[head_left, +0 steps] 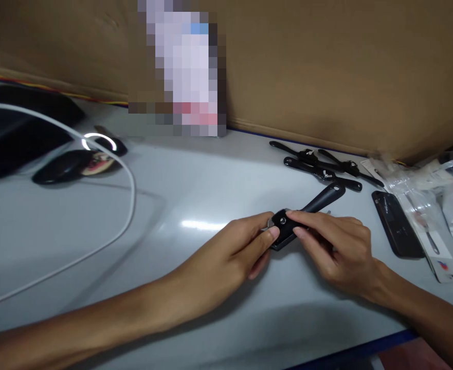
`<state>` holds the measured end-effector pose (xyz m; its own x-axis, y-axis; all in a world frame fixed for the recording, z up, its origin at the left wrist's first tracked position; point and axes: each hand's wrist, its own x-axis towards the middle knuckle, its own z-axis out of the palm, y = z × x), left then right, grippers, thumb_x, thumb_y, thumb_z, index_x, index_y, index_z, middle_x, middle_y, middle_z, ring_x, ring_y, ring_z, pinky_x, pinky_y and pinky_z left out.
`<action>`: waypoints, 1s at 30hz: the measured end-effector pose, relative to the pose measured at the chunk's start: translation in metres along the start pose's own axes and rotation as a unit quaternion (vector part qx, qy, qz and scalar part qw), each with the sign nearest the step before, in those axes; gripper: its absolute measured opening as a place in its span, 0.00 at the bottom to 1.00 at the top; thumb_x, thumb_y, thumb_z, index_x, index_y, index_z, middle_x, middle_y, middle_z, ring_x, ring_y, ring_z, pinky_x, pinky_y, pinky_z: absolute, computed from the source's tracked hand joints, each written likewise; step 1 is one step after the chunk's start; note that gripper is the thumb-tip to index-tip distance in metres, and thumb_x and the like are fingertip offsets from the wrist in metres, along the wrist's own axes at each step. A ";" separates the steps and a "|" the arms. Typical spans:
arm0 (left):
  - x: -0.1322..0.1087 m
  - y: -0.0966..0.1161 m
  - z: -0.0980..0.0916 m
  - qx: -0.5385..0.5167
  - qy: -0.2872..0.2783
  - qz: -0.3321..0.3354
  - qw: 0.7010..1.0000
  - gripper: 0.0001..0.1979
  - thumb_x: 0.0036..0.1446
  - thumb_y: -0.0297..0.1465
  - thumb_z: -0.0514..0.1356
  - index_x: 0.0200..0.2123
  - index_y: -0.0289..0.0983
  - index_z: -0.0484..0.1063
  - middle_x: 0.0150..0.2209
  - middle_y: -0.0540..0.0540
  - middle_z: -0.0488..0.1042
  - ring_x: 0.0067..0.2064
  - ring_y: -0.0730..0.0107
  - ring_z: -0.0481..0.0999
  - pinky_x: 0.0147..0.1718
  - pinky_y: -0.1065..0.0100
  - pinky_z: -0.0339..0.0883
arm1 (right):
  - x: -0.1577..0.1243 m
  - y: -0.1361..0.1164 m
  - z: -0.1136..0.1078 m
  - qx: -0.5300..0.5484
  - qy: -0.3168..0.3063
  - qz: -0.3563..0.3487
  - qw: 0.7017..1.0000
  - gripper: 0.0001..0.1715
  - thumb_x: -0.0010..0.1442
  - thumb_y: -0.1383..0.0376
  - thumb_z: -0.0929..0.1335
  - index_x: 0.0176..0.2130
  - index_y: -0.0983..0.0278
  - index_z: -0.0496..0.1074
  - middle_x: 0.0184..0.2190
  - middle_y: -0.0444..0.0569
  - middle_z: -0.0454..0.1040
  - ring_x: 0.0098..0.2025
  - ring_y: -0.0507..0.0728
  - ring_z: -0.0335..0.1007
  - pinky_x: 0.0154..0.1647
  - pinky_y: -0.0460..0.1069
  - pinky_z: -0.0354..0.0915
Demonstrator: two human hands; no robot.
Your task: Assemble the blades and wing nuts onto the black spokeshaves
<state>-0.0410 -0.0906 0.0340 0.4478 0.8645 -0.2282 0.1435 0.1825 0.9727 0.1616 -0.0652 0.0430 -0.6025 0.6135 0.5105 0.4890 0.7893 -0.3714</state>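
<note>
Between my hands is a black spokeshave [322,199], tilted, with one long handle pointing up and to the right and a hole at its end. My left hand [241,244] grips the body, its thumb on the near side of the cap by a small silver screw [283,221]. The far handle is hidden behind this hand. My right hand [338,246] pinches the body from the right, index finger on top by the screw and thumb lower down. Several similar black spokeshaves [314,167] lie in a loose group behind.
A black phone [398,224] lies to the right, beside clear plastic packaging [415,190] and a printed card [444,262]. On the left are a white cable [133,195], a dark mouse-like object [62,167] and a large black object [21,133]. A brown panel [345,67] stands behind the table [164,205].
</note>
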 end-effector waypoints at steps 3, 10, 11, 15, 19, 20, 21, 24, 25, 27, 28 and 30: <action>-0.001 0.001 0.001 0.008 0.002 -0.004 1.000 0.16 0.66 0.44 0.53 0.30 0.40 0.61 0.19 0.58 0.60 0.17 0.79 0.53 0.12 0.77 0.46 | -0.001 0.001 0.000 0.006 -0.005 -0.015 1.000 0.12 0.68 0.73 0.67 0.49 0.66 0.77 0.35 0.48 0.84 0.26 0.52 0.78 0.27 0.47 0.69; 0.000 -0.001 -0.001 0.032 0.009 0.004 0.999 0.18 0.67 0.44 0.52 0.27 0.40 0.61 0.19 0.56 0.62 0.18 0.78 0.56 0.14 0.76 0.49 | 0.000 0.002 -0.020 -0.068 0.056 -0.015 0.996 0.12 0.67 0.73 0.67 0.45 0.60 0.78 0.29 0.44 0.82 0.21 0.50 0.71 0.24 0.48 0.63; 0.000 -0.002 -0.001 0.026 0.010 0.000 1.000 0.19 0.67 0.45 0.52 0.27 0.40 0.61 0.19 0.56 0.61 0.17 0.78 0.55 0.13 0.76 0.48 | 0.000 0.003 -0.026 -0.092 0.081 0.002 0.993 0.11 0.67 0.72 0.67 0.43 0.58 0.78 0.27 0.43 0.81 0.20 0.50 0.70 0.24 0.49 0.62; 0.000 -0.004 0.000 -0.007 0.017 -0.019 1.000 0.21 0.65 0.49 0.56 0.26 0.40 0.61 0.18 0.58 0.60 0.16 0.79 0.51 0.12 0.76 0.45 | 0.007 0.014 -0.048 -0.144 0.117 0.079 0.979 0.09 0.66 0.68 0.68 0.36 0.57 0.77 0.21 0.42 0.74 0.20 0.51 0.65 0.25 0.50 0.58; -0.001 -0.004 0.000 -0.010 0.019 -0.045 0.999 0.24 0.61 0.53 0.58 0.25 0.41 0.61 0.17 0.57 0.60 0.16 0.78 0.53 0.11 0.76 0.45 | 0.014 0.032 -0.061 -0.157 -0.098 0.142 0.972 0.09 0.64 0.69 0.68 0.32 0.60 0.76 0.22 0.42 0.74 0.24 0.53 0.68 0.29 0.49 0.56; -0.002 -0.003 0.000 -0.011 0.021 -0.049 0.999 0.25 0.60 0.54 0.59 0.24 0.41 0.61 0.17 0.57 0.59 0.16 0.78 0.52 0.11 0.76 0.45 | 0.014 0.036 -0.063 -0.152 -0.158 0.154 0.963 0.08 0.63 0.69 0.69 0.33 0.60 0.77 0.23 0.43 0.75 0.26 0.53 0.70 0.30 0.49 0.57; -0.002 -0.003 -0.001 -0.010 0.021 -0.052 0.998 0.25 0.59 0.54 0.60 0.24 0.41 0.61 0.17 0.57 0.59 0.15 0.79 0.51 0.10 0.76 0.44 | 0.015 0.040 -0.064 -0.144 -0.207 0.163 0.954 0.07 0.63 0.70 0.69 0.35 0.61 0.78 0.25 0.43 0.77 0.27 0.53 0.71 0.31 0.49 0.57; -0.002 -0.002 -0.002 -0.005 0.019 -0.052 0.998 0.26 0.58 0.55 0.60 0.23 0.40 0.61 0.17 0.56 0.60 0.15 0.79 0.51 0.09 0.76 0.43 | 0.013 0.048 -0.067 -0.125 -0.271 0.161 0.941 0.08 0.62 0.71 0.70 0.41 0.61 0.78 0.30 0.44 0.79 0.32 0.54 0.74 0.35 0.48 0.59; -0.001 -0.002 -0.002 -0.004 0.018 -0.051 0.999 0.26 0.58 0.55 0.60 0.23 0.40 0.61 0.17 0.56 0.60 0.15 0.78 0.51 0.10 0.76 0.43 | 0.012 0.049 -0.067 -0.125 -0.279 0.157 0.939 0.10 0.62 0.71 0.70 0.44 0.61 0.78 0.32 0.44 0.80 0.33 0.54 0.74 0.36 0.48 0.59; 0.000 -0.003 -0.002 -0.002 0.018 -0.049 0.999 0.26 0.60 0.55 0.59 0.23 0.40 0.61 0.17 0.56 0.60 0.16 0.78 0.51 0.10 0.76 0.44 | 0.010 0.049 -0.067 -0.138 -0.289 0.152 0.935 0.13 0.63 0.71 0.70 0.47 0.61 0.77 0.35 0.45 0.81 0.34 0.55 0.75 0.37 0.48 0.60; 0.000 -0.005 -0.002 -0.004 0.018 -0.046 0.999 0.26 0.61 0.55 0.59 0.24 0.40 0.61 0.18 0.56 0.60 0.16 0.78 0.52 0.10 0.76 0.44 | 0.009 0.048 -0.066 -0.146 -0.293 0.151 0.933 0.13 0.63 0.70 0.70 0.48 0.61 0.77 0.36 0.46 0.81 0.34 0.55 0.75 0.37 0.48 0.60; 0.001 -0.008 -0.001 -0.011 0.017 -0.038 0.999 0.24 0.63 0.53 0.57 0.26 0.40 0.62 0.18 0.57 0.60 0.16 0.79 0.51 0.10 0.77 0.43 | 0.007 0.047 -0.063 -0.159 -0.301 0.153 0.928 0.11 0.64 0.67 0.71 0.48 0.60 0.77 0.36 0.47 0.81 0.34 0.55 0.74 0.35 0.48 0.59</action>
<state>-0.0428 -0.0906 0.0256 0.4061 0.8631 -0.3003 0.1565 0.2581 0.9534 0.2198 -0.0250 0.0780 -0.6014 0.7863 -0.1414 0.7987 0.5875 -0.1304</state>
